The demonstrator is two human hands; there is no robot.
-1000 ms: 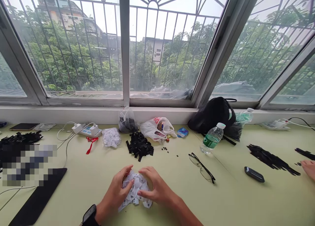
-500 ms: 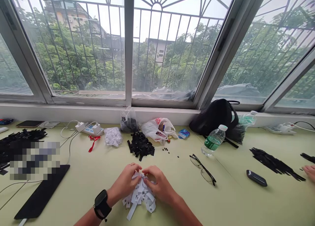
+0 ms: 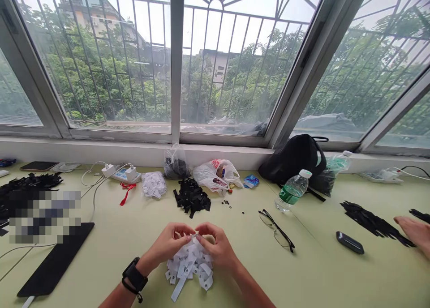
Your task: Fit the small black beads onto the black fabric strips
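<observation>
Both hands meet above a pile of white fabric strips (image 3: 190,265), several of which carry small dark round pieces. My left hand (image 3: 173,241), a black watch (image 3: 135,274) on its wrist, pinches a white strip (image 3: 195,233) between thumb and fingers. From the other side my right hand (image 3: 217,245) pinches the same strip, thumb against fingertips. Most of that strip is hidden by the fingers. Beyond the hands lie a heap of black strips (image 3: 191,198) and a few small black rings (image 3: 227,203).
Eyeglasses (image 3: 277,232), a water bottle (image 3: 293,191) and a black case (image 3: 350,242) are to the right. Another person's hand (image 3: 414,232) is by black strips (image 3: 372,223) at far right. A black flat pad (image 3: 57,263) lies left. Bags and a power strip (image 3: 126,176) line the back.
My hands have risen slightly off the pile, fingertips drawn together on a strip. The other person's hand at far right has come further into view, toward the black strips.
</observation>
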